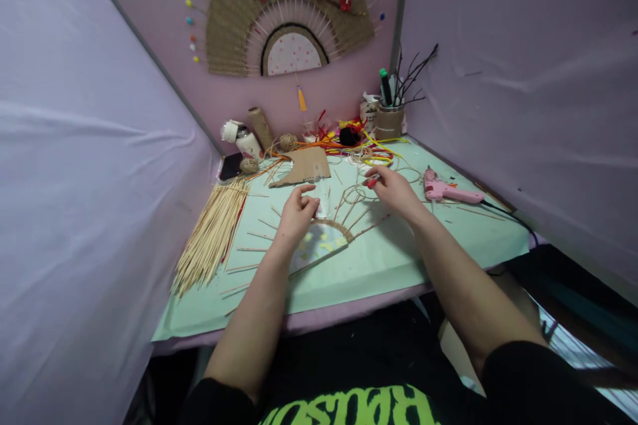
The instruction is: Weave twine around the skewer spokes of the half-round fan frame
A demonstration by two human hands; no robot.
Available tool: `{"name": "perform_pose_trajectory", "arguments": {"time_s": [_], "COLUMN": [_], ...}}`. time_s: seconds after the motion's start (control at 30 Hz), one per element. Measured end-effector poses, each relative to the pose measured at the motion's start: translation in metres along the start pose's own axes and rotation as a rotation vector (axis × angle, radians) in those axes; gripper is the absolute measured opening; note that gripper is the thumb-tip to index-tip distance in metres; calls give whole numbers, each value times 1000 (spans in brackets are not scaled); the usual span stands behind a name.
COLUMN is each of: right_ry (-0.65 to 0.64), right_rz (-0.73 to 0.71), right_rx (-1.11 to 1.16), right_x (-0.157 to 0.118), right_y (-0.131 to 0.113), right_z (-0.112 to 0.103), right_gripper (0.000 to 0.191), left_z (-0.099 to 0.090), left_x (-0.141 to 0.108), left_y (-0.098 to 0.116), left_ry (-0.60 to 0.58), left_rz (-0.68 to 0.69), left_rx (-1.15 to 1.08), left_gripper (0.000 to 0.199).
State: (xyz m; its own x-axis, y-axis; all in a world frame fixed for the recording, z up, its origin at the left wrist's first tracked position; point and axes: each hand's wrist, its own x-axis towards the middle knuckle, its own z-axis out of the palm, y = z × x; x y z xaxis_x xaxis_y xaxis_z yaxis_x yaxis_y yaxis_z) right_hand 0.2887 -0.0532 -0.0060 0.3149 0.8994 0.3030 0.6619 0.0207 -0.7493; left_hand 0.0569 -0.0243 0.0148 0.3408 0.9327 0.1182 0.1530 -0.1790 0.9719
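Observation:
My left hand (298, 214) is above the half-round fan piece (319, 249), its fingers curled and the thumb close to the index finger. A bit of red shows under those fingers; what they hold, if anything, is hidden. Beside the fingertips lies a clear plastic strip or packet (323, 199). To the right, my right hand (393, 191) is closed on a small red object (371, 182) whose kind I cannot make out. Looped twine (355, 194) lies near its fingertips. Thin sticks (252, 250) radiate from the fan piece, which has a pale patterned centre and a twine-covered rim.
Loose sticks (212, 236) are heaped at left. A pink glue gun (448, 189) with a black cord stands at right. Cut cardboard (306, 165), twine balls (249, 165) and coloured cords (369, 153) lie behind. A large decorated fan (229, 23) hangs on the back wall.

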Motion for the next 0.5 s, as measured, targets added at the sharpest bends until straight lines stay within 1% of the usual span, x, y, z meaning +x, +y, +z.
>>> {"name": "perform_pose_trajectory", "arguments": {"time_s": [0.07,0.17,0.2,0.27,0.3,0.37,0.4,0.5], "right_ry": [-84,-228,-274,-344,-354,-326,-283,-95], "right_rz": [42,144,167,195,200,210,212,164], "right_rx": [39,124,131,86,33,-81,-133,-263], "right_x": [20,40,45,54,59,68,73,77], "right_y": [0,0,0,1,2,5,6,4], "right_z": [8,26,31,38,39,34,30,12], "right_gripper": [29,22,19,14,11,9,12,24], "left_z": [2,4,4,4,4,3,3,4], "left_x": [-13,-30,-34,-39,-40,-40,-40,-39], "left_y": [0,-10,-14,-21,-23,-25,-25,-25], "left_ry": [-9,-46,-59,-49,-36,-9,0,14], "left_rz": [-37,-116,-123,-111,-103,-98,-100,-110], "left_rx": [-66,-129,-152,-178,-185,-190,-194,-201], "left_gripper": [31,29,29,29,29,29,29,31]}}
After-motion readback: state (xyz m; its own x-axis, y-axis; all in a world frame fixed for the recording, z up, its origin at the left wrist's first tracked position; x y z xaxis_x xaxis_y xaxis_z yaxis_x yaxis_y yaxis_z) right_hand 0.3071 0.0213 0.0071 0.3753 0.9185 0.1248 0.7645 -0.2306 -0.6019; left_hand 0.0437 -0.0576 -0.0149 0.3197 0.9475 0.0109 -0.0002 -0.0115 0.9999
